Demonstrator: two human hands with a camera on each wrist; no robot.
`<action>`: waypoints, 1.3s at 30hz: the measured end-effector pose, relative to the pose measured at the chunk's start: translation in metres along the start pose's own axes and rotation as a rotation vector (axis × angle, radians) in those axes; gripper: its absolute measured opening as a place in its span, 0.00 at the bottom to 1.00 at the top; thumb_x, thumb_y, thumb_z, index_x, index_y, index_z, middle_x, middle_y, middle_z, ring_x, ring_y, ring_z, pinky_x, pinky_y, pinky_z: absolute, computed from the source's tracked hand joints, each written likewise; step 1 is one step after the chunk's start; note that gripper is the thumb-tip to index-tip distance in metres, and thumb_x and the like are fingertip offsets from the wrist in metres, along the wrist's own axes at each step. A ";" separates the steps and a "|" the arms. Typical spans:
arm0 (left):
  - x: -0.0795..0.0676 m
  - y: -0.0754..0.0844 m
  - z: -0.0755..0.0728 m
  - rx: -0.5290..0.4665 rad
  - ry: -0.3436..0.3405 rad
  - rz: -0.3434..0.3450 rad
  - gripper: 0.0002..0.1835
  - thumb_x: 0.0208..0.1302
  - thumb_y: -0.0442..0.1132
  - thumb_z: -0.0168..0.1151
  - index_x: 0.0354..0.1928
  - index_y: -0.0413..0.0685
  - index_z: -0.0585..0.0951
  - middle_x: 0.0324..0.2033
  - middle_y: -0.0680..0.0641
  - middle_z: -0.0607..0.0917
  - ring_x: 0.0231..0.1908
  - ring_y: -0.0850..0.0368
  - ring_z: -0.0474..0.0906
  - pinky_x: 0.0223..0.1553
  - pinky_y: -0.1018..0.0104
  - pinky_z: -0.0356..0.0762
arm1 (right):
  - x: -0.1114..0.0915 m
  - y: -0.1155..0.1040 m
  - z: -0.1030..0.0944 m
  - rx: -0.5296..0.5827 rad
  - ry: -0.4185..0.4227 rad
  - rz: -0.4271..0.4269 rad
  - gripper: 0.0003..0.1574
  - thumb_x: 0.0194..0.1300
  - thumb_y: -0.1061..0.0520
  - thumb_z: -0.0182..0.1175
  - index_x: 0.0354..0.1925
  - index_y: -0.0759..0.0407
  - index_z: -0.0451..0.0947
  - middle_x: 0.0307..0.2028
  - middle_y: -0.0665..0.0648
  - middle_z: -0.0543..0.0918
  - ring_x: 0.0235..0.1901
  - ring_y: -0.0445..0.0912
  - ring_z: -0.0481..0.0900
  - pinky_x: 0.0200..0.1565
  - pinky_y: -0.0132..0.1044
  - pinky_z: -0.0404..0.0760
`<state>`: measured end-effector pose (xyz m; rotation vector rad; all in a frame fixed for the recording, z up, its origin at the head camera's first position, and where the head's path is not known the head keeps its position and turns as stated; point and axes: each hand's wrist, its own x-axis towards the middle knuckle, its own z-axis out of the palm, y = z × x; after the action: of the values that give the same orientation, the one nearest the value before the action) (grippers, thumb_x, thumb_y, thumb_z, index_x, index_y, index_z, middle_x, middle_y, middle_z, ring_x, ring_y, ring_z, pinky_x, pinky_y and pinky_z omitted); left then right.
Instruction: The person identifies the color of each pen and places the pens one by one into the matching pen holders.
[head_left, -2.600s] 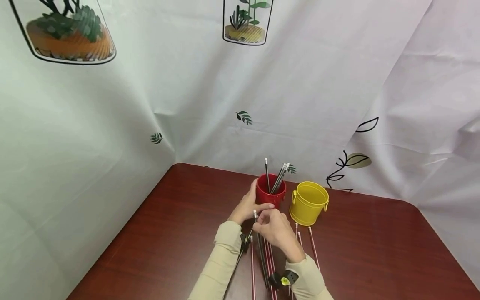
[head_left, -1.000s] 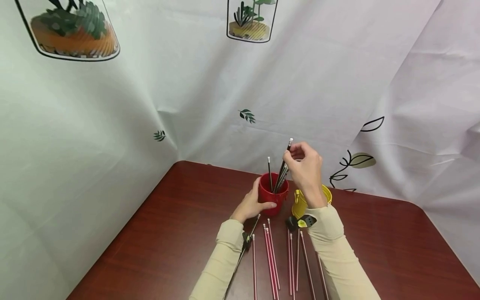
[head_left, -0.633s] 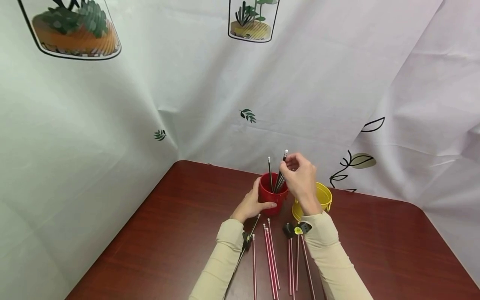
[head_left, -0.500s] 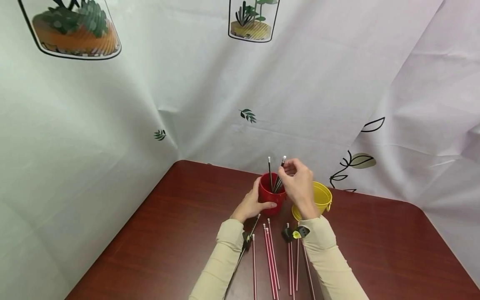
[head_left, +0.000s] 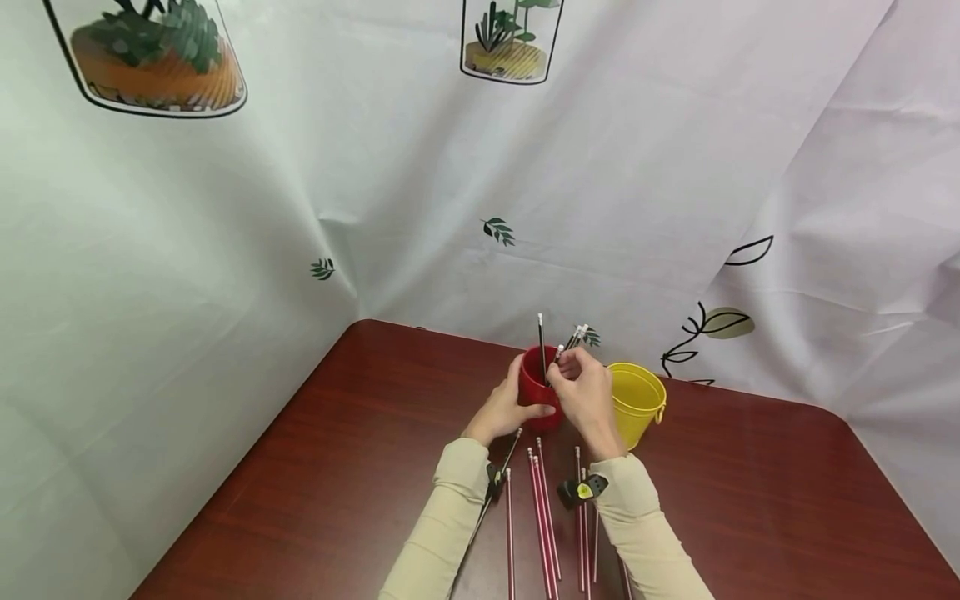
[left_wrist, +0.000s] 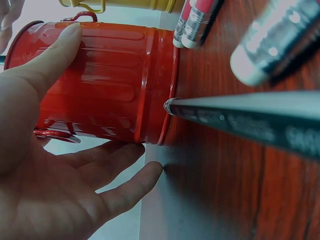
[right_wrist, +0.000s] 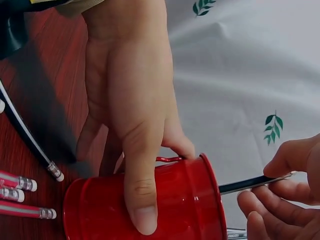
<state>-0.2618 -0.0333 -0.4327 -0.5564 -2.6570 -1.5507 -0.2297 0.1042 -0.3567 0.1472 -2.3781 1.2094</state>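
Note:
My left hand (head_left: 501, 408) grips the red metal bucket (head_left: 531, 390) from its left, thumb across the front, as the left wrist view shows on the bucket's ribbed wall (left_wrist: 110, 80). Over the bucket's mouth, my right hand (head_left: 588, 398) pinches a black pencil (right_wrist: 245, 185) between thumb and fingers, its lower end inside the bucket. Its white eraser (head_left: 559, 349) shows just above the fingertips. Another black pencil (head_left: 542, 335) stands in the bucket to the left, and more lean out behind my right hand with erasers up.
Right of the red bucket stands a yellow bucket (head_left: 636, 408) with side handles. Several pink-red pencils (head_left: 542, 525) lie on the brown table (head_left: 337, 467) in front, erasers toward the buckets. A black pencil (head_left: 471, 542) lies beside my left sleeve. A white printed cloth (head_left: 420, 208) hangs behind.
My right hand took a black pencil from the table, raised it over the red bucket and has lowered it inside, moving down and left. My left hand keeps holding the bucket.

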 end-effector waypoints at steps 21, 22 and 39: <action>-0.001 -0.001 0.000 0.008 0.005 -0.002 0.50 0.50 0.54 0.68 0.69 0.61 0.47 0.58 0.45 0.71 0.54 0.50 0.71 0.53 0.53 0.70 | -0.024 0.007 0.002 -0.028 -0.067 0.012 0.08 0.56 0.57 0.62 0.34 0.59 0.78 0.28 0.55 0.82 0.28 0.45 0.78 0.32 0.35 0.77; -0.001 -0.001 0.000 0.013 0.004 -0.004 0.50 0.50 0.53 0.68 0.69 0.62 0.47 0.58 0.45 0.71 0.54 0.50 0.71 0.53 0.53 0.70 | -0.027 0.007 0.002 -0.029 -0.072 0.013 0.07 0.56 0.57 0.62 0.34 0.59 0.78 0.28 0.54 0.82 0.28 0.45 0.78 0.32 0.35 0.77; 0.001 -0.003 0.002 -0.034 0.008 0.069 0.50 0.49 0.52 0.69 0.69 0.60 0.48 0.58 0.50 0.71 0.54 0.54 0.71 0.53 0.55 0.70 | -0.063 0.028 0.040 -0.182 -0.576 0.204 0.15 0.52 0.54 0.61 0.13 0.56 0.72 0.10 0.48 0.71 0.12 0.42 0.68 0.15 0.34 0.65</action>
<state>-0.2633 -0.0329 -0.4357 -0.6354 -2.5808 -1.5781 -0.1970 0.0829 -0.4261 0.2219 -3.0546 1.1423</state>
